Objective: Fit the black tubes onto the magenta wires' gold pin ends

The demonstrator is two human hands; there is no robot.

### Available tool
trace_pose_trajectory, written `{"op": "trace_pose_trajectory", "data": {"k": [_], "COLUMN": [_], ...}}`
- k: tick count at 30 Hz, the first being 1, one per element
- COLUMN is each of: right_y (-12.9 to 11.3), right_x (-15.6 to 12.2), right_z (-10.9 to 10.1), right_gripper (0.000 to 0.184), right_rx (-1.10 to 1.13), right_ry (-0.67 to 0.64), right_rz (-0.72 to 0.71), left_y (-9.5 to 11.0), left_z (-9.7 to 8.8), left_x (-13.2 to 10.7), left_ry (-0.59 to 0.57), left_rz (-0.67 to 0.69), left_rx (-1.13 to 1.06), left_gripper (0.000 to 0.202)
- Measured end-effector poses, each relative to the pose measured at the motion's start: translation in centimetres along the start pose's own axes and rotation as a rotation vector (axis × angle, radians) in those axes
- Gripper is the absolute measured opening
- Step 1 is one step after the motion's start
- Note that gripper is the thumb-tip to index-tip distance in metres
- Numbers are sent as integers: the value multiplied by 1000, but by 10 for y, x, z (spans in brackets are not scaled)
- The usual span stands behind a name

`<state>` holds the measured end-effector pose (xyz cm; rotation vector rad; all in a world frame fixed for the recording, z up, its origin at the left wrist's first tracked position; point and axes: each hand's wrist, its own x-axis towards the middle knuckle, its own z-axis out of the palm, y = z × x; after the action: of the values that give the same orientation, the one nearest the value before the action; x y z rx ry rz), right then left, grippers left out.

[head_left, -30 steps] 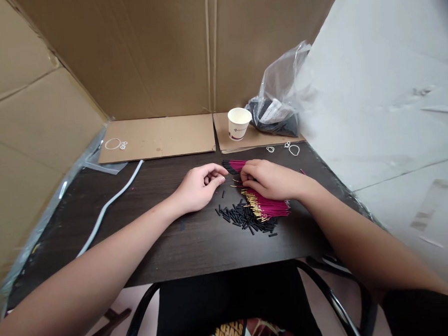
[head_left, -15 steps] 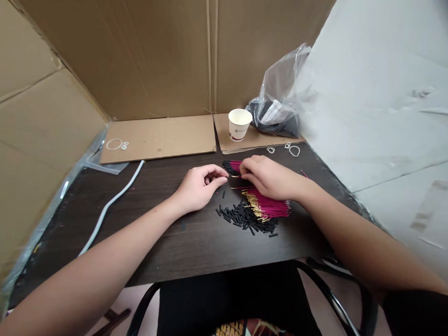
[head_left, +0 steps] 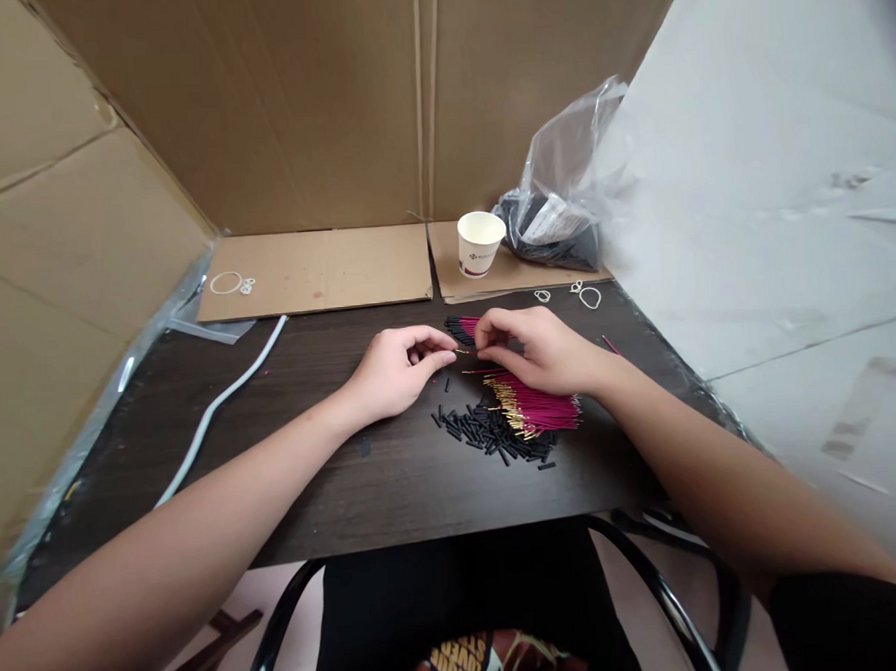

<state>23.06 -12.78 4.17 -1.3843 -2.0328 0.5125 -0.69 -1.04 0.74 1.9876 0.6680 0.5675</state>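
My left hand [head_left: 403, 372] is closed in a pinch, thumb against index finger; what lies between the fingertips is too small to make out. Opposite it, my right hand [head_left: 543, 351] pinches a thin red wire whose gold tip [head_left: 463, 351] points left and reaches my left fingertips. Below my right hand lies a bundle of magenta wires [head_left: 546, 406] with gold ends facing left. A heap of short black tubes [head_left: 490, 433] spreads in front of it. Behind my fingers, magenta wires with black sleeved ends [head_left: 461, 329] lie side by side, partly hidden by my right hand.
A paper cup [head_left: 480, 246] and a clear plastic bag [head_left: 554, 225] with dark contents stand on cardboard at the back. Rubber bands [head_left: 590, 297] lie nearby. A pale cable [head_left: 218, 403] runs along the left. Cardboard walls [head_left: 293, 103] enclose the table [head_left: 313, 498].
My right fingertips have shifted slightly left, and the wire's gold tip now meets my left fingertips. My left hand stays almost still. The view has tilted a little.
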Motion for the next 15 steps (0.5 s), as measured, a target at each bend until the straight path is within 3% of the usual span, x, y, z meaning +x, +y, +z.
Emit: {"op": "trace_pose_trajectory", "data": {"k": [15], "right_y": [1], "right_x": [1], "right_z": [0], "right_gripper": [2], "right_rx": [6], "right_ry": [-16], "right_rz": [-28], "left_y": [3], "left_z": [0], "left_x": [-3], "left_ry": [-33], "left_rz": [105], "left_rx": [51], "left_gripper": [15]}}
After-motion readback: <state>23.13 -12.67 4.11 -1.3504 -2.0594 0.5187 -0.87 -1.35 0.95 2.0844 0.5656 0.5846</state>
